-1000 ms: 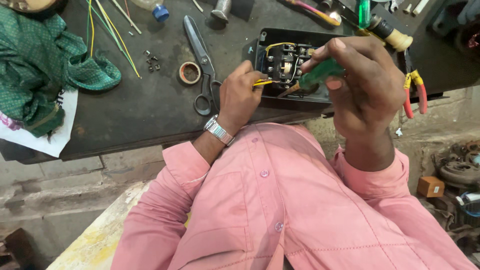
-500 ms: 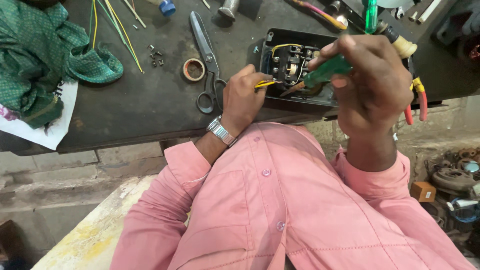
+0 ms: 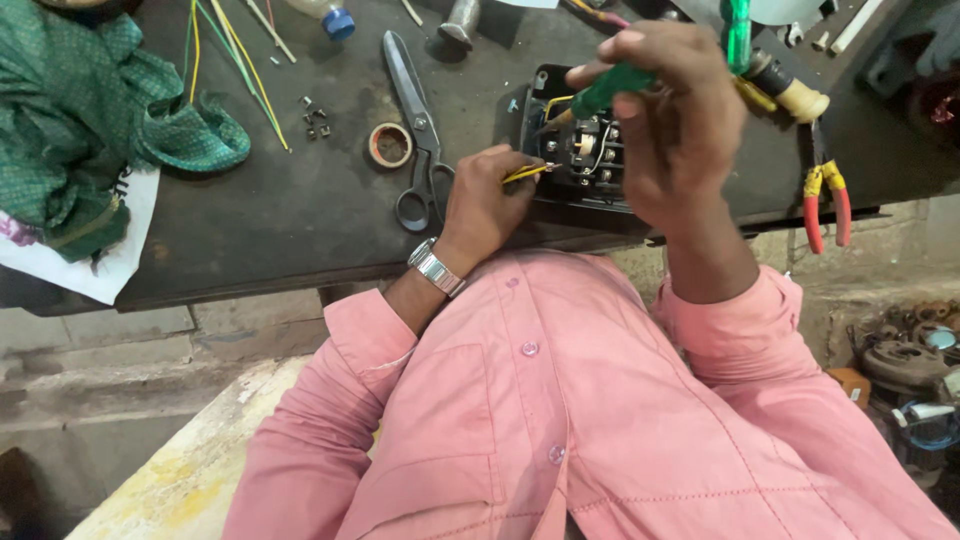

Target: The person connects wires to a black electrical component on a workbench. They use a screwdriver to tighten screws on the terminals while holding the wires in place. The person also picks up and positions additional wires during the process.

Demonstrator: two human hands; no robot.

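Note:
A black switch box (image 3: 585,150) with terminals and wires inside lies open on the dark workbench (image 3: 280,210). My left hand (image 3: 485,200) pinches a yellow wire (image 3: 528,173) at the box's left edge. My right hand (image 3: 680,120) grips a green-handled screwdriver (image 3: 605,90), its tip pointed down into the box's terminals. A metal watch (image 3: 435,266) sits on my left wrist. Both arms wear pink sleeves.
Black-handled scissors (image 3: 415,130) and a tape roll (image 3: 390,145) lie left of the box. Red-and-yellow pliers (image 3: 825,200) lie at the right. A green cloth (image 3: 90,120), loose coloured wires (image 3: 235,50) and small screws (image 3: 315,118) sit on the left. Metal parts (image 3: 910,360) lie on the floor.
The view has shifted so the bench sits a little lower in frame. Both hands stay at the box, the screwdriver tip still in the terminals.

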